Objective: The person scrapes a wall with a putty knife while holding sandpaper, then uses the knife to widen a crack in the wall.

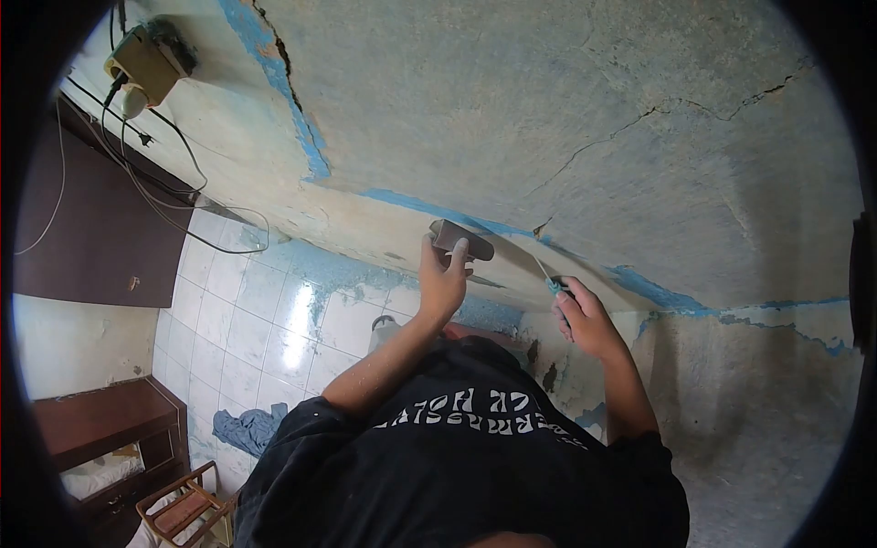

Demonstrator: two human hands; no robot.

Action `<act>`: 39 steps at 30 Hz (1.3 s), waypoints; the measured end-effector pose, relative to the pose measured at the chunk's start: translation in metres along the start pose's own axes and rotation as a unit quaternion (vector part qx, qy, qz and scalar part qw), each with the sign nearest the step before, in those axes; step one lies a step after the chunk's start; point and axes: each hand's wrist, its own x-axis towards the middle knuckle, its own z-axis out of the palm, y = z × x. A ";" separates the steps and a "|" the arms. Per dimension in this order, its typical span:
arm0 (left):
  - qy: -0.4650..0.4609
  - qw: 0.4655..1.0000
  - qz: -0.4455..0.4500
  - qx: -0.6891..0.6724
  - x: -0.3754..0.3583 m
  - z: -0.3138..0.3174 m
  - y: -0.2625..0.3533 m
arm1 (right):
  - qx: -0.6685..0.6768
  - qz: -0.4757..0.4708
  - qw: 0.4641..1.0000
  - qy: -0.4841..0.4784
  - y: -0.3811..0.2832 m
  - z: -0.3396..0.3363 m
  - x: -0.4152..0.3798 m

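Fingers on flat sanding block — cracked plaster wall

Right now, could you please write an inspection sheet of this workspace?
Surface: wall is cracked, with most of its blue paint gone.
Job's things: block pressed on the wall; thin blue-handled tool at the paint edge.
Clutter: blue cloth on the tiled floor.
Grippers: left hand grips the block; right hand grips the tool.
Cables: wires hang loose from a socket box.
Surroundings: cabinet, stool.
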 end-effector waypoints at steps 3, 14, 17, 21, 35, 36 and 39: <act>-0.004 1.000 0.002 0.005 0.003 0.001 -0.004 | -0.005 -0.004 1.000 0.016 0.002 0.000 0.003; 0.007 0.999 0.053 0.010 0.013 0.005 -0.015 | 0.008 -0.047 0.995 0.088 0.015 0.008 0.008; 0.011 0.998 0.057 0.017 0.016 0.004 -0.018 | -0.024 -0.080 0.993 0.081 0.018 0.006 0.012; 0.014 0.998 0.055 0.034 0.017 0.005 -0.015 | -0.007 -0.067 0.994 0.088 0.015 0.014 0.013; 0.023 0.996 0.080 0.044 0.023 -0.001 -0.015 | -0.007 -0.104 0.979 0.175 0.027 0.042 0.016; 0.026 0.996 0.075 0.043 0.022 0.000 -0.013 | -0.003 -0.097 0.978 0.182 0.028 0.044 0.016; 0.028 0.996 0.075 0.042 0.022 0.001 -0.013 | -0.011 -0.101 0.976 0.195 0.030 0.047 0.016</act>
